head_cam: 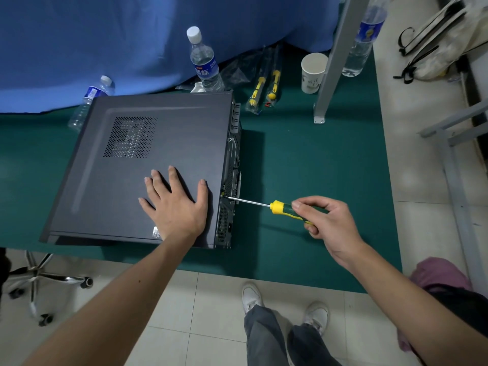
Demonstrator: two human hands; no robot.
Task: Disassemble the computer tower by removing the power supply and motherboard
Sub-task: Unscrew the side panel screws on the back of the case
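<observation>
The left hand [176, 204] lies flat with fingers spread on the side panel of the computer tower [148, 165], near its 5 o'clock corner. The right hand [327, 223] grips the handle of a yellow-and-green screwdriver [282, 208]; its shaft runs from 3 to 9 o'clock, tip against the tower's rear face. The tower lies on its side on the green desk [317, 167], rear face toward 3 o'clock, long axis across the view.
</observation>
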